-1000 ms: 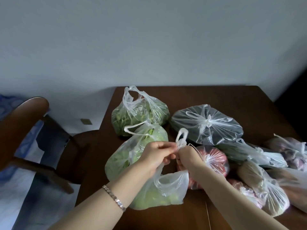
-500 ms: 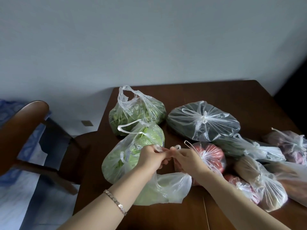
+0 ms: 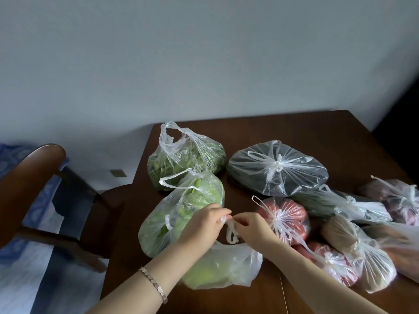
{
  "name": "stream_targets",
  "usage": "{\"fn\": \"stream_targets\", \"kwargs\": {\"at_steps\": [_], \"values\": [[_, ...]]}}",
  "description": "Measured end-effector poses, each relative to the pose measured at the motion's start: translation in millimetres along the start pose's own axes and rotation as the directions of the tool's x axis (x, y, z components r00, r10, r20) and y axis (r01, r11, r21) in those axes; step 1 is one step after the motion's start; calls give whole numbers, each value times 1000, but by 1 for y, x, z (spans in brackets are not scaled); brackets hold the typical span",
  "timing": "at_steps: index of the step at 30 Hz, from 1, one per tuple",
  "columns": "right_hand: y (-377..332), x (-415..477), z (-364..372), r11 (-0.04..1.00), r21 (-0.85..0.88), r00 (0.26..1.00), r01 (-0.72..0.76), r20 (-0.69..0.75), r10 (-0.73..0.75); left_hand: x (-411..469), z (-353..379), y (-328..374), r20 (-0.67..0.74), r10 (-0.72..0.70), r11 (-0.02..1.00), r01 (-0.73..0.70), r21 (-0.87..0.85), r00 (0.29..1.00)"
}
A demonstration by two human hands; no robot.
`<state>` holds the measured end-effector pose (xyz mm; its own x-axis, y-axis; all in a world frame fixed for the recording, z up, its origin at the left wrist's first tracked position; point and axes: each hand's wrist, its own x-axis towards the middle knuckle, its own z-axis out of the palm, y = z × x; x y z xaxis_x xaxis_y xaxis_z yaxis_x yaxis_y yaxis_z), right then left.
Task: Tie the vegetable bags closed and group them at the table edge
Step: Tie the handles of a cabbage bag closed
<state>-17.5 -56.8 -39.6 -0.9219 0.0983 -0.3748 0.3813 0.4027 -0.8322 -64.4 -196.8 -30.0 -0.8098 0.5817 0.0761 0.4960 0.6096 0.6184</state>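
On table (image 3: 294,132), both hands (image 3: 229,225) pinch near bag's (image 3: 226,266) handles (pointing away).

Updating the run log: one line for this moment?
step: tying | both hands on handles of clear plastic bag of pale greens | knot: unfinished

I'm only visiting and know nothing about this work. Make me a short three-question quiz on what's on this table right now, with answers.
1. True or false: the dark bag at the middle of the table is knotted shut.
2. What are the left hand and right hand holding between them?
A. a bracelet
B. the handles of the pale green bag
C. the chair
3. Fill in: the tomato bag lies to the ___ of the right hand.

Key
1. True: its handles meet in a knot on top.
2. B: each hand pinches a white handle loop above the nearest bag.
3. Right.
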Motion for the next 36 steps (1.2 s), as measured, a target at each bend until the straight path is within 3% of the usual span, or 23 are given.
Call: {"fn": "stream_targets", "kwargs": {"at_steps": [3,5,8,12,14,15,16,17,19,20,22,23,24,25,26,27,28,29,30,32,33,34,36], "values": [[-8,-8,-4,959,282,995,-22,103,-7,6,2,-8,-43,-225,965,217,-147,973],[-11,-12,-8,889,456,990,-29,136,-37,11,4,-7,71,-451,807,441,-393,890],[-7,-12,-8,946,296,989,136,9,-146,11,12,-2,308,-566,562,631,-534,765],[-8,-16,-4,974,97,968,206,-167,-188,5,13,8,418,-523,510,666,-545,743],[-15,-20,-4,965,135,963,226,-178,-201,7,12,9,318,-593,504,650,-569,739],[-16,-20,-4,959,193,964,206,-208,-165,9,12,9,254,-655,458,641,-616,711],[-15,-18,-4,942,292,962,164,-259,-88,12,11,8,227,-715,343,615,-710,661],[-12,-16,-4,886,454,960,98,-278,37,13,10,6,255,-749,177,556,-812,612],[-2,-11,-3,623,782,955,-18,-171,244,13,6,2,369,-733,-201,337,-920,572],[5,-9,-2,480,876,949,-42,-115,294,12,5,-2,405,-725,-329,237,-914,556],[22,-10,-5,221,972,926,-73,-16,377,8,1,-19,410,-745,-387,158,-908,526],[31,-11,-7,156,984,910,-84,13,414,5,2,-29,381,-773,-340,176,-924,507],[39,-13,-8,158,981,895,-111,29,445,0,2,-37,332,-807,-249,229,-941,488],[45,-15,-7,220,965,889,-141,25,458,-7,0,-43,236,-833,-60,341,-938,501],[49,-16,-3,325,932,893,-158,-6,451,-16,-1,-47,104,-816,213,463,-860,569],[50,-17,2,466,873,905,-146,-72,418,-25,-3,-49,-23,-726,520,527,-672,687],[49,-17,7,633,768,927,-96,-163,337,-34,-3,-49,-107,-553,781,470,-410,826],[45,-20,13,795,606,952,-17,-233,198,-41,-2,-50,-49,-382,908,365,-205,923],[43,-23,21,909,408,969,81,-246,24,-48,-1,-52,110,-264,962,270,-45,958],[45,-26,38,973,-27,970,228,-74,-230,-61,12,-67,332,-146,952,41,304,932],[50,-25,47,928,-256,962,272,48,-269,-67,22,-74,343,-58,893,-105,438,938],[57,-21,57,839,-457,955,295,144,-258,-71,29,-78,342,-50,838,-146,526,938],[67,-15,70,713,-634,954,299,203,-219,-76,49,-87,333,-48,852,-135,506,942]]}}
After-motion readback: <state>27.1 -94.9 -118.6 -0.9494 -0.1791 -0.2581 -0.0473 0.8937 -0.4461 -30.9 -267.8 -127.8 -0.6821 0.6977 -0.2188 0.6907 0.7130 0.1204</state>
